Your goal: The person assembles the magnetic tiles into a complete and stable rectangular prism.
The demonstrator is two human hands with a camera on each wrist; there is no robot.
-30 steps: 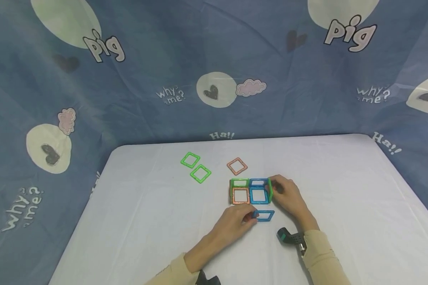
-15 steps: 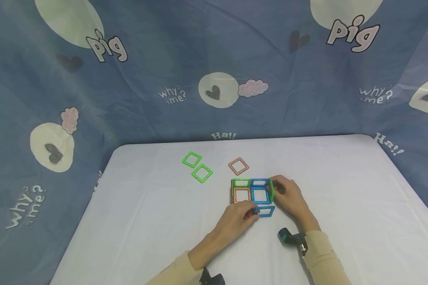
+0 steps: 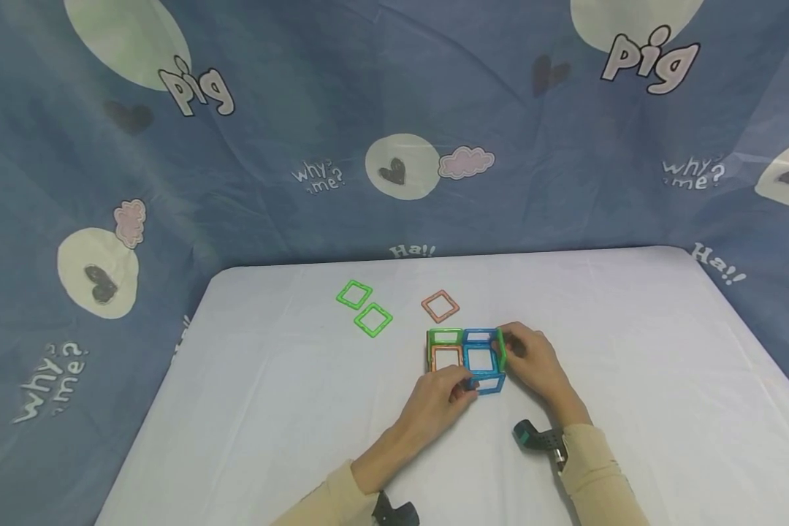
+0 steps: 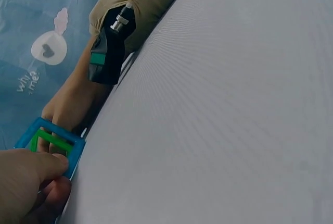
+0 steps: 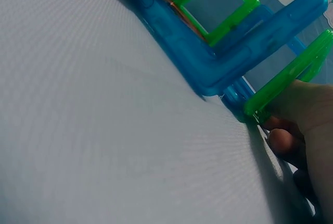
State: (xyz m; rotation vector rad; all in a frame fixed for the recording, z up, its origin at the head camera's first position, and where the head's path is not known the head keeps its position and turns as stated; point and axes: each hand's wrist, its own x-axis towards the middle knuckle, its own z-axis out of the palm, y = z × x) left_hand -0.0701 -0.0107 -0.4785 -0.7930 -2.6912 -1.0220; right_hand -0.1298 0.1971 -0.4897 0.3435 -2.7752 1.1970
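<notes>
My left hand (image 3: 437, 398) pinches a blue square magnetic tile (image 5: 208, 81) between thumb and fingers. The tile stands tilted at the front of a low tile structure; in the head view its upper edge meets the base, though exact contact is unclear. The base has an orange tile (image 3: 447, 347) on the left, partly covered by my left hand, and a blue tile (image 3: 465, 359) on the right. Behind them a green tile (image 3: 446, 331) and a blue one (image 3: 480, 331) stand upright. At the right end, my right hand (image 3: 534, 365) holds an upright green tile (image 3: 502, 352).
Two loose green tiles (image 3: 357, 321) lie at the back left of the white-covered table (image 3: 269, 409). An orange tile (image 3: 423, 304) lies flat behind the structure. A patterned blue cloth (image 3: 269, 212) hangs beyond the table. Each wrist wears a black camera mount (image 3: 538, 438).
My left hand has moved the blue tile away from me, up against the structure's front edge. My right hand stays at the green end tile.
</notes>
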